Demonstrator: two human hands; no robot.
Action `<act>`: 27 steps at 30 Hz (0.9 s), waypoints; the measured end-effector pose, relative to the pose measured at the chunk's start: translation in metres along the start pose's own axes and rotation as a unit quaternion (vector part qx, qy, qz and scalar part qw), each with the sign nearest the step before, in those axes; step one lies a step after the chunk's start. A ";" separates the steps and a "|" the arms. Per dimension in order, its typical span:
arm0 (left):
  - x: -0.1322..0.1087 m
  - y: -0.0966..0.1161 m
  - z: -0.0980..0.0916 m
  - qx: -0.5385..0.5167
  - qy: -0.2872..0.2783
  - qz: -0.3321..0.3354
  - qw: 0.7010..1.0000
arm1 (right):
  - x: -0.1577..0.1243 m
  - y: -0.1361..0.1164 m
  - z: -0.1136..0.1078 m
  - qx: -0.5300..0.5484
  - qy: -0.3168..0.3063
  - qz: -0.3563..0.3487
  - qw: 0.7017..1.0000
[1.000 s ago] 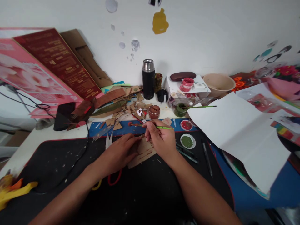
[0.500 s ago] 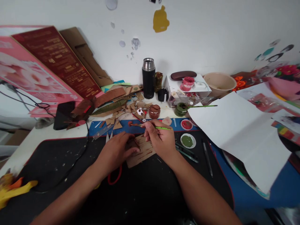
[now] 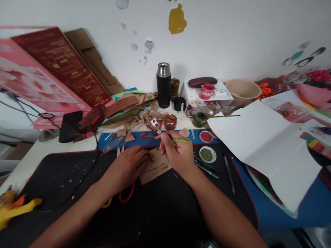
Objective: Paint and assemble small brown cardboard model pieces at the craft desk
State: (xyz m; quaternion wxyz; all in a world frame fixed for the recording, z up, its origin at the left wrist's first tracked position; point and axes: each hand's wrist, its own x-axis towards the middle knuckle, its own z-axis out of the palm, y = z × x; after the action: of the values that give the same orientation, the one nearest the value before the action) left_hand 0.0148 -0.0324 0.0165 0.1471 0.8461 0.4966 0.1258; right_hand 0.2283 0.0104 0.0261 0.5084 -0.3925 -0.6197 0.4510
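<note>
A piece of brown cardboard (image 3: 155,171) with streaks of reddish-brown paint lies on the black mat. My left hand (image 3: 129,164) grips its left side, fingers bent over the painted surface; the thumb is partly hidden. In my right hand (image 3: 178,153), pinched between thumb and fingers, is a paintbrush (image 3: 182,140) with a green handle. Its brown-coated bristles point left, above the blue strip beyond the cardboard. Scissors (image 3: 127,194) with red and yellow handles lie partly under my left hand. An open jar of brown paint (image 3: 170,122) stands beyond my right hand.
Lids with green paint (image 3: 207,155) and red paint (image 3: 206,136) lie to the right, near pens (image 3: 229,174). A green paint jar (image 3: 199,120) holds another brush. Cardboard scraps (image 3: 129,137), a black flask (image 3: 163,86) and a large white sheet (image 3: 261,137) surround the mat.
My left hand's fingers have shifted and drawn closer together on the cardboard, and the thumb shows less. The right hand and paintbrush have barely moved.
</note>
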 end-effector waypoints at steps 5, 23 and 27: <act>0.007 0.002 0.003 0.041 -0.026 0.031 0.998 | 0.000 -0.001 0.000 -0.005 0.001 -0.006 1.000; 0.015 -0.004 -0.002 0.012 -0.072 0.033 0.997 | 0.000 -0.002 0.000 0.001 0.003 -0.007 1.000; 0.011 -0.008 -0.004 -0.046 -0.018 0.000 0.999 | 0.000 -0.001 0.000 0.007 0.004 -0.008 1.000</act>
State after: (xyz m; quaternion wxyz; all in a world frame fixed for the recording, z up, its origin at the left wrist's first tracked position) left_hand 0.0116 -0.0187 0.0176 0.1949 0.8408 0.4872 0.1334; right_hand 0.2287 0.0099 0.0271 0.5170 -0.3857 -0.6175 0.4501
